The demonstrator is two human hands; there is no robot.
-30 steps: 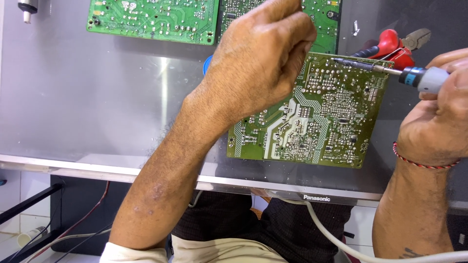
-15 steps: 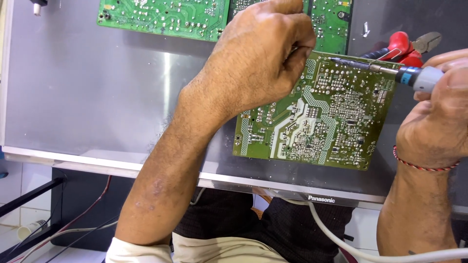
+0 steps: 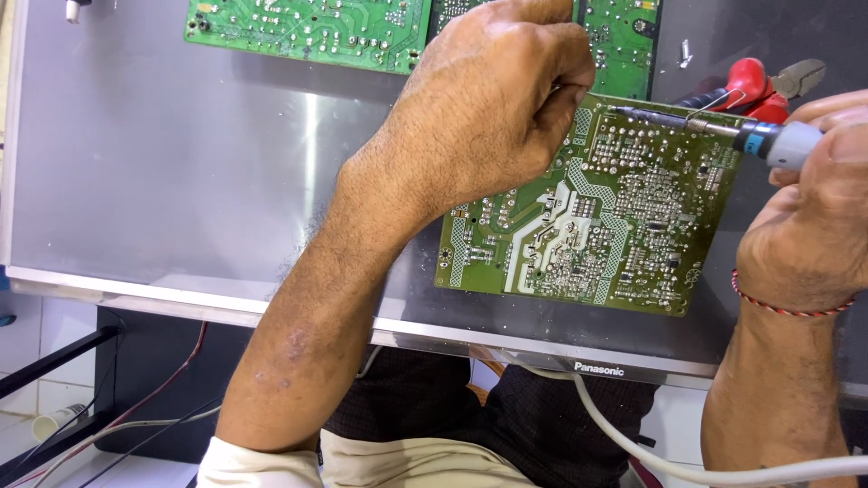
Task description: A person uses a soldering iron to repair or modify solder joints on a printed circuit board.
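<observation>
board (stiff, light, fragile) suits edge holds; left hand curls shut at its top edge, right hand grips iron.

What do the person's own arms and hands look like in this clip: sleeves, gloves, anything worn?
Both hands are bare, no gloves. The left hand and its forearm are uncovered up to a pale rolled sleeve cuff by the elbow. The right hand wears a thin red-and-dark braided thread bracelet at the wrist.

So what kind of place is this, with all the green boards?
Probably an electronics repair bench. A soldering iron in the right hand touches a green circuit board, and red-handled pliers lie nearby.
</observation>
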